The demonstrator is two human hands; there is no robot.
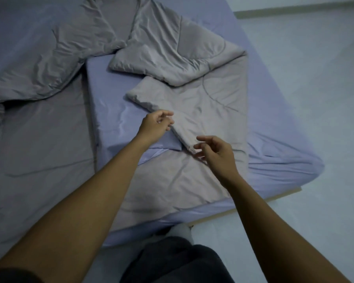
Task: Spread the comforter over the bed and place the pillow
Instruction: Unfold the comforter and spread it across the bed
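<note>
A beige-grey comforter (202, 94) lies rumpled and folded over itself on a bed with a lavender sheet (274, 123). One folded flap runs down to a corner between my hands. My left hand (155, 125) hovers at the flap's left edge, fingers apart and curled, holding nothing. My right hand (215, 152) hangs just right of the flap's lower corner, fingers also spread and empty. A small lavender pillow corner (168, 144) peeks out under the flap, by my left wrist.
More grey bedding (39, 129) covers the left part of the bed. The bed's near corner (294, 189) meets pale floor (315, 78) on the right. My dark trousers (172, 262) and a white sock (182, 229) show at the bed's foot.
</note>
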